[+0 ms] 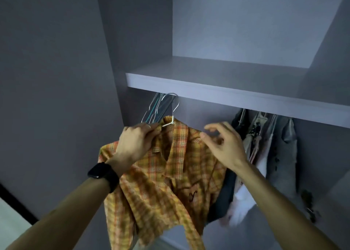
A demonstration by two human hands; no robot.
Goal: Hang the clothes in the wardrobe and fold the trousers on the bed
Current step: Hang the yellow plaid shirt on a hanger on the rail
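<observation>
One plaid shirt (161, 193) on hanger (175, 107), left grip (132, 145) pinching its shoulder, right grip (225, 145) loose, hung clothes (272, 145) cut off by shelf (227, 93).

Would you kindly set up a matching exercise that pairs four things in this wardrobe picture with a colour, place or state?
Things:
1. shirt
2. left hand
3. right hand
4. bare hangers

Descriptions:
A. open, fingers spread
B. hang at the far left
C. orange plaid
D. grips the shirt near its collar

Pairs: 1-C, 2-D, 3-A, 4-B
</observation>
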